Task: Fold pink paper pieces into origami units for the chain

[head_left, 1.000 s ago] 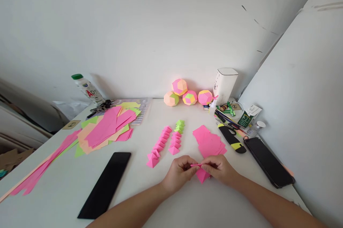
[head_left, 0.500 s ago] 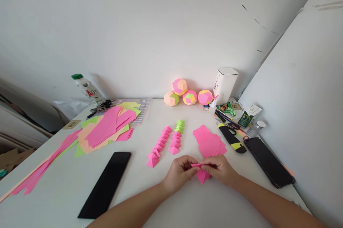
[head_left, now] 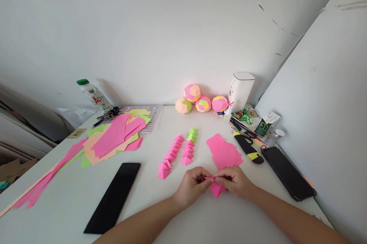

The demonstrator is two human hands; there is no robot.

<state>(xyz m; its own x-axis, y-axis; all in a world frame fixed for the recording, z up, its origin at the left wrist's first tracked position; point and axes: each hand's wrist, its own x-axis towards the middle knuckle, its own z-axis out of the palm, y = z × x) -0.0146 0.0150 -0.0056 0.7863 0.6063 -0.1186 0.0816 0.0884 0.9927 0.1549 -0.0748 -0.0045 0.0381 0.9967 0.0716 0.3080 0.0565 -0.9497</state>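
Between my fingertips is a small pink paper piece (head_left: 209, 178), folded along its edge. My left hand (head_left: 192, 184) pinches its left end and my right hand (head_left: 235, 181) pinches the right end, with both thumbs toward me. Just below the fingers a pointed pink paper shape (head_left: 217, 189) shows; whether it is part of the held piece I cannot tell. Beyond my hands lies a loose pile of flat pink paper pieces (head_left: 225, 152). To the left run a row of folded pink paper pieces (head_left: 171, 154) and a second row in pink and green (head_left: 189, 146).
Left of my arms lies a black flat slab (head_left: 114, 198). Cut coloured paper (head_left: 111, 137) spreads at the far left near a white bottle (head_left: 94, 96). Faceted paper balls (head_left: 203, 104) stand by the wall. A yellow-black cutter (head_left: 249, 148) and a phone (head_left: 288, 173) lie right.
The pink paper has shifted very slightly in my fingers, its pointed lower part sitting a touch lower. Both hands stay in nearly the same place.
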